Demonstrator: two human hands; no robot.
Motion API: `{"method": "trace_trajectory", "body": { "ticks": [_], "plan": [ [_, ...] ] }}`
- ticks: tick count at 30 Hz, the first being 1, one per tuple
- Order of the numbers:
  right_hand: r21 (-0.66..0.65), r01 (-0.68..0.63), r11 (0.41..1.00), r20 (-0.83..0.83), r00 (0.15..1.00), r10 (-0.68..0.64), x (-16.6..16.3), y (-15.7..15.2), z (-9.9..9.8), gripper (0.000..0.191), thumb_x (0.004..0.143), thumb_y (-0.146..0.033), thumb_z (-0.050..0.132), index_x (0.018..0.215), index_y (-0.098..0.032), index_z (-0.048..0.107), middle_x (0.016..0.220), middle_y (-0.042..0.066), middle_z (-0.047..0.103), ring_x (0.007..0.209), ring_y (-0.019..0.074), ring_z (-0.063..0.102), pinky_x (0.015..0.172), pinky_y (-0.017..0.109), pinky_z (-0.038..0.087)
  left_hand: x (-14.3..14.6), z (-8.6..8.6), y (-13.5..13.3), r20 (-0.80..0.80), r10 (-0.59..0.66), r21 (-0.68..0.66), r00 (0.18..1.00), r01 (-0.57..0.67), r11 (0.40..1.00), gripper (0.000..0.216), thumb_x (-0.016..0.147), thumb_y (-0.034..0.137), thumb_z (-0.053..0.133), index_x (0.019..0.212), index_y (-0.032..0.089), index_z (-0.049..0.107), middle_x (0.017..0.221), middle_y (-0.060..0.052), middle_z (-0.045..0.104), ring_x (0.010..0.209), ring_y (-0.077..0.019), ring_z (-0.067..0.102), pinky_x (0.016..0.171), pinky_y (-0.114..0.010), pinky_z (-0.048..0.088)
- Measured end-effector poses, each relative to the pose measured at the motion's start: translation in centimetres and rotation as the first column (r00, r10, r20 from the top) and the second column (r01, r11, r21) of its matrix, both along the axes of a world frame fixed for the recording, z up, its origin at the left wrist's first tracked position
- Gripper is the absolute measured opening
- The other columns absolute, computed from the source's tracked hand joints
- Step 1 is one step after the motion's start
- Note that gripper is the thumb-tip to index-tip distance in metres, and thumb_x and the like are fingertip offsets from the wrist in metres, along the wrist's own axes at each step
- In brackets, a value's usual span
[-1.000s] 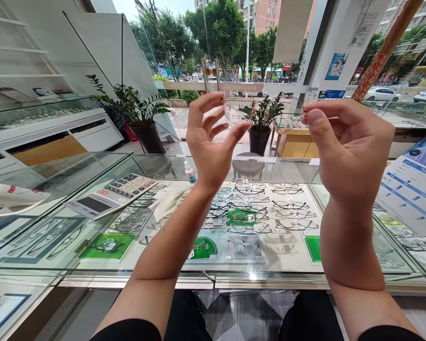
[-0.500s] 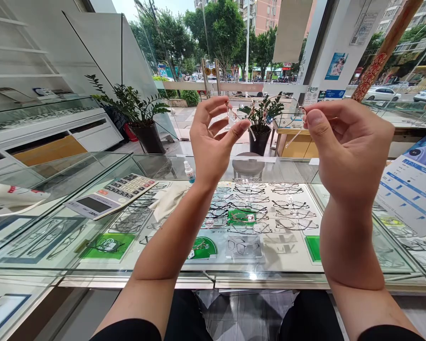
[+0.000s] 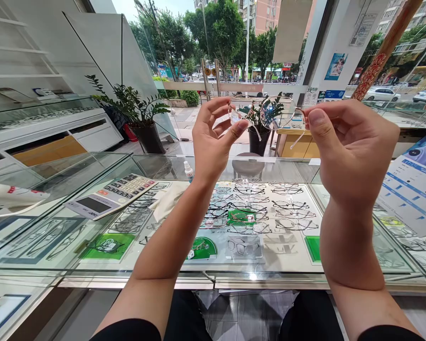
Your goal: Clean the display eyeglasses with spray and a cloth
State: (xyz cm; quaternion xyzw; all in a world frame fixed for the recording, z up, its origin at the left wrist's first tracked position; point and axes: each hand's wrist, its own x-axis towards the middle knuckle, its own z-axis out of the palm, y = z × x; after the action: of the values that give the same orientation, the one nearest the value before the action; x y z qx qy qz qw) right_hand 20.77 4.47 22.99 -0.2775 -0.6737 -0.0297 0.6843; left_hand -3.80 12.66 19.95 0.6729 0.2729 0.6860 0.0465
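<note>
Both hands are raised in front of me above a glass display counter [image 3: 92,279]. Between them hangs a pair of thin metal-framed glasses [image 3: 270,113] with clear round lenses. My left hand [image 3: 213,142] pinches the left end of the frame between thumb and fingertips. My right hand [image 3: 351,147] pinches the right end, its other fingers curled in. The two temple arms hang down and back from the frame.
Several rows of eyeglass frames [image 3: 262,208] lie inside the counter. On the glass top rest a calculator [image 3: 110,195], a white cloth [image 3: 168,201], a small spray bottle [image 3: 189,171] and a printed chart [image 3: 412,189]. Potted plants [image 3: 142,118] stand behind near the window.
The glasses have tilted in my fingers, so the temple arms now point down and the lenses catch the light. My hands have stayed almost where they were.
</note>
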Motion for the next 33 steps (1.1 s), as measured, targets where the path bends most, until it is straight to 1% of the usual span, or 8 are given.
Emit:
{"method": "trace_trajectory", "body": {
  "ticks": [3,6,9,12,16,19,26,33],
  "plan": [
    [-0.018,-0.006,1.0,-0.02,1.0,0.005,-0.1,0.1,0.0,0.026,0.107,-0.057,0.068,0.104,-0.035,0.08,0.101,0.007,0.078,0.095,0.0293,0.078,0.086,0.05,0.07,0.3,0.2,-0.3,0.023,0.034,0.004,0.999,-0.035,0.999,0.066,0.087,0.079,0.083,0.14,0.042,0.067,0.139,-0.009,0.076,0.135,-0.0307,0.07,0.096,-0.046,0.067],
    [-0.024,-0.069,0.997,-0.065,0.996,0.068,-0.2,0.7,0.1,0.023,0.106,-0.051,0.073,0.098,-0.03,0.079,0.096,0.006,0.076,0.089,0.025,0.076,0.084,0.046,0.066,0.8,0.4,-1.0,0.056,0.077,0.02,0.995,-0.078,0.997,0.072,0.085,0.084,0.082,0.14,0.04,0.066,0.138,-0.008,0.074,0.139,-0.032,0.068,0.1,-0.045,0.065],
    [0.001,-0.135,0.991,-0.105,0.985,0.135,-0.3,1.7,0.2,0.021,0.104,-0.043,0.077,0.092,-0.026,0.077,0.085,0.003,0.073,0.08,0.0203,0.071,0.079,0.04,0.061,1.2,0.3,-1.9,0.1,0.11,0.039,0.989,-0.114,0.993,0.073,0.084,0.084,0.082,0.141,0.042,0.066,0.14,-0.007,0.072,0.139,-0.0312,0.068,0.099,-0.042,0.063],
    [-0.024,-0.19,0.981,-0.123,0.975,0.186,-0.3,2.6,0.2,0.022,0.104,-0.043,0.077,0.091,-0.025,0.077,0.083,0.001,0.072,0.079,0.0185,0.069,0.079,0.038,0.06,1.5,0.2,-2.8,0.13,0.159,0.104,0.979,-0.173,0.979,0.073,0.083,0.082,0.085,0.14,0.04,0.067,0.141,-0.007,0.072,0.135,-0.0308,0.069,0.096,-0.042,0.062],
    [-0.104,-0.249,0.963,-0.134,0.963,0.235,-0.1,3.1,0.0,0.028,0.104,-0.053,0.078,0.093,-0.028,0.077,0.086,0.002,0.072,0.084,0.0212,0.073,0.078,0.039,0.061,1.9,0.2,-3.4,0.163,0.194,0.21,0.967,-0.226,0.951,0.066,0.085,0.076,0.088,0.137,0.039,0.069,0.136,-0.006,0.073,0.128,-0.0298,0.07,0.093,-0.042,0.061],
    [-0.145,-0.282,0.948,-0.141,0.955,0.263,0.1,3.3,-0.2,0.032,0.103,-0.061,0.077,0.096,-0.03,0.078,0.09,0.003,0.074,0.089,0.024,0.074,0.077,0.041,0.063,2.0,0.2,-3.6,0.174,0.187,0.232,0.967,-0.225,0.946,0.063,0.086,0.073,0.089,0.136,0.039,0.07,0.134,-0.007,0.072,0.127,-0.03,0.069,0.098,-0.044,0.06],
    [-0.149,-0.292,0.945,-0.154,0.95,0.27,0.1,3.8,-0.2,0.026,0.104,-0.053,0.079,0.094,-0.028,0.079,0.09,0.002,0.075,0.084,0.0207,0.075,0.078,0.039,0.06,2.0,0.0,-3.4,0.162,0.157,0.247,0.974,-0.194,0.949,0.07,0.083,0.073,0.091,0.14,0.038,0.07,0.134,-0.008,0.068,0.133,-0.0342,0.065,0.11,-0.05,0.056],
    [-0.195,-0.339,0.92,-0.156,0.937,0.312,0.5,4.6,-0.4,0.027,0.101,-0.054,0.081,0.095,-0.028,0.08,0.091,0.003,0.078,0.085,0.0226,0.077,0.081,0.043,0.064,2.1,0.1,-3.7,0.172,0.192,0.247,0.966,-0.231,0.941,0.07,0.083,0.076,0.088,0.137,0.036,0.071,0.13,-0.008,0.067,0.128,-0.0332,0.064,0.11,-0.051,0.055]
  ]
}}
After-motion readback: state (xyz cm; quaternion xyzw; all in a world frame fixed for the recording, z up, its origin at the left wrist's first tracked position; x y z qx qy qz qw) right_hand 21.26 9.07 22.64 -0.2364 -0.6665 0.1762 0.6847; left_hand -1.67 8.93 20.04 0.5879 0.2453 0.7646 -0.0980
